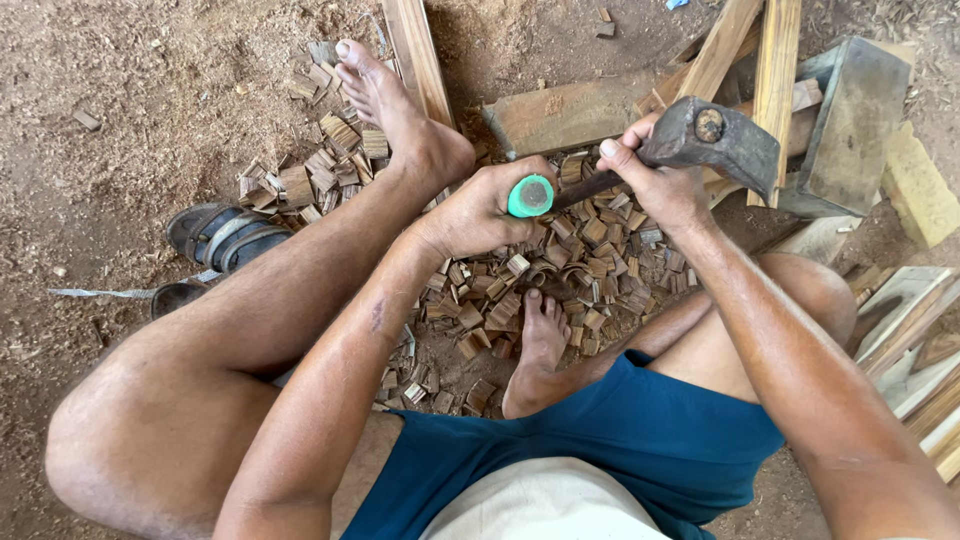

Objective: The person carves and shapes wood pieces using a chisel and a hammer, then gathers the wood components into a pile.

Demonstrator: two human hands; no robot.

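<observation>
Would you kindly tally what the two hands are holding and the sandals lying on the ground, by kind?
Hatchet, gripped near its head by the right hand: 1
Green-capped handle end, held by the left hand: 1
Dark sandals on the dirt: 2
Total: 4

Pile of small wood chips (560, 270) all around my feet on the dirt ground (130, 90). Dark sandals (222, 238) sit off to my left, wooden planks (745, 60) up top, and a yellowish block (918, 190) at the right.
</observation>
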